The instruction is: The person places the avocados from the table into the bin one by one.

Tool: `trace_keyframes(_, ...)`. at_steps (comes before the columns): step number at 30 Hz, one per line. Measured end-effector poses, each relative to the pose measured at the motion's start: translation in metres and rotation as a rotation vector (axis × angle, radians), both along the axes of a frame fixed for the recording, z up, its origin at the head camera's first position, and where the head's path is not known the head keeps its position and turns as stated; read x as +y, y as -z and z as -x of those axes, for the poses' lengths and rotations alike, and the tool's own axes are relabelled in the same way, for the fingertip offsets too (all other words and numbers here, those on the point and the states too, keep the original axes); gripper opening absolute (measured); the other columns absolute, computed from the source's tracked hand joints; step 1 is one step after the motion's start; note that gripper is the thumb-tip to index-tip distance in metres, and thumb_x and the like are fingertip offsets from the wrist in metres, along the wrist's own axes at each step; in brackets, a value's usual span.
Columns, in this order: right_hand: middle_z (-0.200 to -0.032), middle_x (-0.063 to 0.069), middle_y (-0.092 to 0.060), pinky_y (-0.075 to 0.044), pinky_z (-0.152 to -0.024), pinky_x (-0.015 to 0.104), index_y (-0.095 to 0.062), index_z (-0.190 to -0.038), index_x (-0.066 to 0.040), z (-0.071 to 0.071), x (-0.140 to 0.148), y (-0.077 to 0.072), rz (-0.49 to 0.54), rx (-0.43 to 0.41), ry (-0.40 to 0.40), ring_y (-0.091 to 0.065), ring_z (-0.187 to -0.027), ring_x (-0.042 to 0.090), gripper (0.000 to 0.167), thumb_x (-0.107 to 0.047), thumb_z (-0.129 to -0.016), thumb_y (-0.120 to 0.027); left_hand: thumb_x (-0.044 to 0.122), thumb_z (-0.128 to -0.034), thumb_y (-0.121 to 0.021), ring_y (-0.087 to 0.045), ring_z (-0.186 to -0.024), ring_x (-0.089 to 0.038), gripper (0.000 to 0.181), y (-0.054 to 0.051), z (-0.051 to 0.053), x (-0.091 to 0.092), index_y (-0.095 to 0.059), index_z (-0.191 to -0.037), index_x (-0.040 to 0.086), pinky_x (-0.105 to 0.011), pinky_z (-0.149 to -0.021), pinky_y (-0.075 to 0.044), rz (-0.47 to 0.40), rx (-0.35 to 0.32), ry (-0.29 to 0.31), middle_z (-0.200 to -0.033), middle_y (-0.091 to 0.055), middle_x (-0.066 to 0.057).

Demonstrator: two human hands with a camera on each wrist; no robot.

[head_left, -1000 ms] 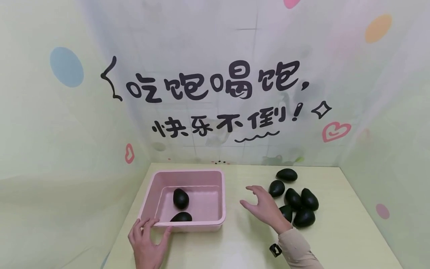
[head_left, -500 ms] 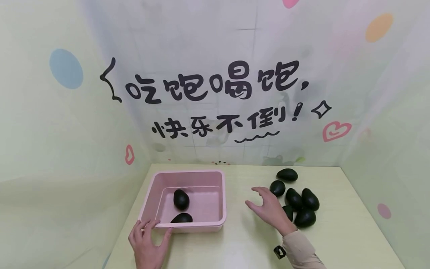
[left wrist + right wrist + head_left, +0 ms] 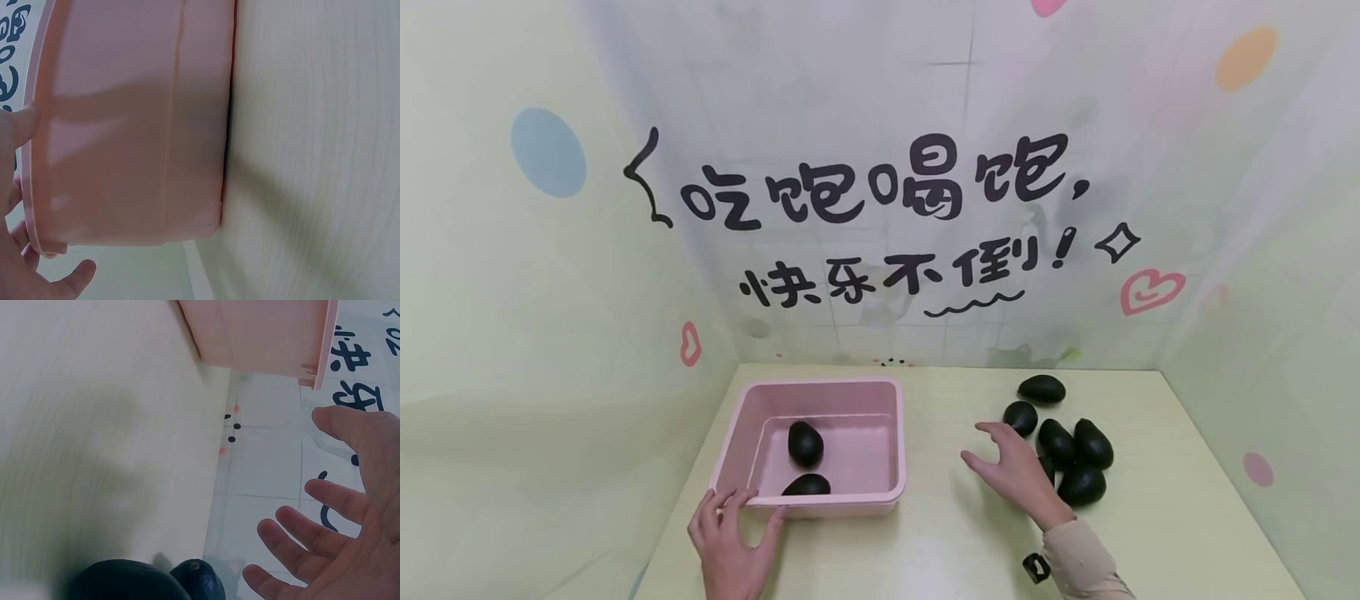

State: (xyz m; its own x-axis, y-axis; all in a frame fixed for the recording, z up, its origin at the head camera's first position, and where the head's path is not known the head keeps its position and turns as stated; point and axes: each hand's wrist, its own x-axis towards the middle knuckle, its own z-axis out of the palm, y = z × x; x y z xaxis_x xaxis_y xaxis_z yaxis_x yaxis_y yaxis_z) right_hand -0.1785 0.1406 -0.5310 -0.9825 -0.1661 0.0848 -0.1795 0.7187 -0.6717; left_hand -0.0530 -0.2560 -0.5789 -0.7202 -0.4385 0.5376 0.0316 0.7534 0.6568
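Right hand (image 3: 1018,475): fingers spread and gently curved, thumb apart, nothing in grasp. It is raised above the table just left of the loose avocados; the right wrist view shows a gap between fingertips and fruit.

Loose avocados (image 3: 1081,485): six visible, on the right half of the table. Two sit toward the back, just beside each other. Four cluster in front, with the foremost left one partly hidden behind the hand. A strip of tabletop separates the cluster from the right table edge.

Binned avocados (image 3: 806,443): two inside the pink tub (image 3: 898,442), well apart from the loose ones. One lies near mid-floor; the other is at the near wall, its lower part hidden by the rim.

Left hand (image 3: 730,546): grips the tub's near-left corner, fingers over the rim, thumb outside against the near edge. The left wrist view confirms the thumb on the rim.

Table (image 3: 925,550): pale surface extends between the tub's right wall and the right hand, and onward to the near side. The tub stands close to the left and back table edges.

Behind: wall covering (image 3: 887,92) with black lettering (image 3: 913,262), meeting the back edge.
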Motion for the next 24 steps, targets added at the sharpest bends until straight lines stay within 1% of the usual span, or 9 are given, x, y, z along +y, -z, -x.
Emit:
trace_keyframes(7,-0.148,0.023,-0.061,-0.048,-0.117,0.059,-0.064,-0.141,-0.003,0.001,0.008,0.005,-0.005,0.004,0.010,-0.057,-0.140,0.042,0.056,-0.034,-0.096,-0.077,0.017,-0.0717,-0.093,-0.034,-0.142,-0.053,0.049,0.000,0.000,0.002,-0.070,-0.112,0.004,-0.071,-0.100,-0.039,-0.005,0.006,0.000,-0.130,-0.055,-0.023)
trace_keyframes(13,-0.150,0.022,-0.060,-0.047,-0.117,0.059,-0.063,-0.142,-0.004,0.000,0.015,0.010,-0.023,-0.013,0.021,-0.056,-0.141,0.042,0.057,-0.036,-0.097,-0.076,0.017,-0.0715,-0.093,-0.034,-0.142,-0.053,0.049,0.001,0.001,0.002,-0.070,-0.113,0.004,-0.071,-0.100,-0.040,-0.005,0.012,-0.001,-0.130,-0.054,-0.024)
trace_keyframes(17,-0.150,0.023,-0.060,-0.047,-0.117,0.059,-0.063,-0.142,-0.003,0.000,0.018,0.012,-0.038,-0.015,0.025,-0.056,-0.141,0.042,0.057,-0.036,-0.097,-0.076,0.018,-0.0717,-0.093,-0.034,-0.143,-0.053,0.049,0.002,0.000,0.003,-0.070,-0.113,0.004,-0.072,-0.101,-0.040,-0.008,0.002,-0.005,-0.131,-0.054,-0.024)
trace_keyframes(21,-0.149,0.023,-0.060,-0.048,-0.117,0.059,-0.063,-0.142,-0.002,-0.002,0.020,0.011,-0.047,-0.022,0.029,-0.057,-0.140,0.042,0.057,-0.035,-0.098,-0.075,0.019,-0.0724,-0.093,-0.033,-0.143,-0.052,0.049,0.001,-0.001,0.003,-0.069,-0.114,0.005,-0.074,-0.100,-0.040,-0.010,-0.017,-0.007,-0.132,-0.054,-0.022)
trace_keyframes(24,-0.148,0.022,-0.061,-0.049,-0.116,0.059,-0.063,-0.143,-0.002,-0.002,0.021,0.010,-0.048,-0.017,0.033,-0.058,-0.139,0.042,0.057,-0.035,-0.098,-0.075,0.019,-0.0725,-0.093,-0.033,-0.144,-0.052,0.050,0.000,0.000,0.003,-0.069,-0.114,0.005,-0.077,-0.101,-0.039,-0.013,-0.016,-0.006,-0.132,-0.054,-0.023)
